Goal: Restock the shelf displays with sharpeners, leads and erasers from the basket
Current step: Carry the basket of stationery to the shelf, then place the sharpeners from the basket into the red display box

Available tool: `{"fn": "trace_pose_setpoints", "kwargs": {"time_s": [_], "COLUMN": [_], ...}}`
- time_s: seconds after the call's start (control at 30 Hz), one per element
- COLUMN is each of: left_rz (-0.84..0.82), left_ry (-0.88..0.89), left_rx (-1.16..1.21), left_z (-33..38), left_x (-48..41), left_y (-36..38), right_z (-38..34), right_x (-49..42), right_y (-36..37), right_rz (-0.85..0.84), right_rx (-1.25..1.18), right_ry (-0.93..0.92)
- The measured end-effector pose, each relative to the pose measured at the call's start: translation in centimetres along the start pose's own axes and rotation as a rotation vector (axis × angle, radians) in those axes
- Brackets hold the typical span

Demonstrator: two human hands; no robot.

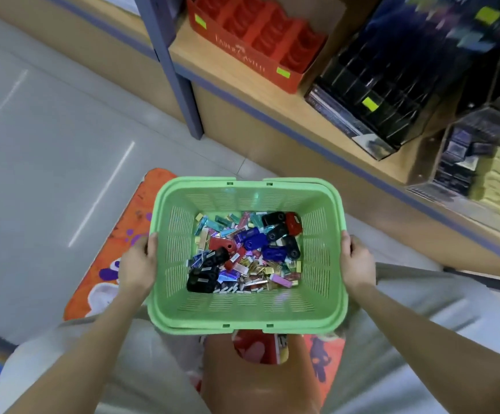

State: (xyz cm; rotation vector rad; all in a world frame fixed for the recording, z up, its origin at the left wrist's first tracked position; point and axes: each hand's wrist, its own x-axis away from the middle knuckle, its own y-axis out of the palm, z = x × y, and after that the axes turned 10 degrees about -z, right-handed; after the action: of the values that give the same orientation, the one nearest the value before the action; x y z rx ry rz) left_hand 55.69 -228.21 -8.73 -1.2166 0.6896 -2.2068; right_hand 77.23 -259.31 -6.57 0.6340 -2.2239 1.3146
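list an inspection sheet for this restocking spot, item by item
surface: wooden shelf carrying the displays
job's things: green basket holds black sharpeners, blue sharpeners and small packs loose on its bottom; red display box and black display stand stand on the shelf, contents blurred
clutter: orange patterned mat on the floor under the basket
hands: left hand grips the basket's left rim; right hand grips its right rim
cables: nothing seen
surroundings: pale tiled floor; blue shelf upright
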Motion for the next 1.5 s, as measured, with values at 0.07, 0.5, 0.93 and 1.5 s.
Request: {"fn": "trace_pose_setpoints", "kwargs": {"time_s": [0.07,0.5,0.93,1.5], "left_rz": [0.037,0.147,0.096,-0.083], "left_ry": [-0.023,0.035,0.124,0.516], "left_rx": [0.024,0.062,-0.052,-0.478], "left_z": [-0.2,0.0,-0.4,1.5], "left_x": [-0.6,-4.5,-4.4,1.0], "left_y": [2.3,9.2,8.9,13.0], "right_z": [1.5,7.1,6.3,5.2], "right_x": [-1.9,-7.8,-6.9,-3.4], "right_y": [0.9,5.0,4.8,7.6], "right_rz": [0.002,0.158,0.086,-0.187], "right_rx": [0.018,-0.032,0.008,0.326], "right_ry": [-0.004,-0.027,0.037,-0.487]}}
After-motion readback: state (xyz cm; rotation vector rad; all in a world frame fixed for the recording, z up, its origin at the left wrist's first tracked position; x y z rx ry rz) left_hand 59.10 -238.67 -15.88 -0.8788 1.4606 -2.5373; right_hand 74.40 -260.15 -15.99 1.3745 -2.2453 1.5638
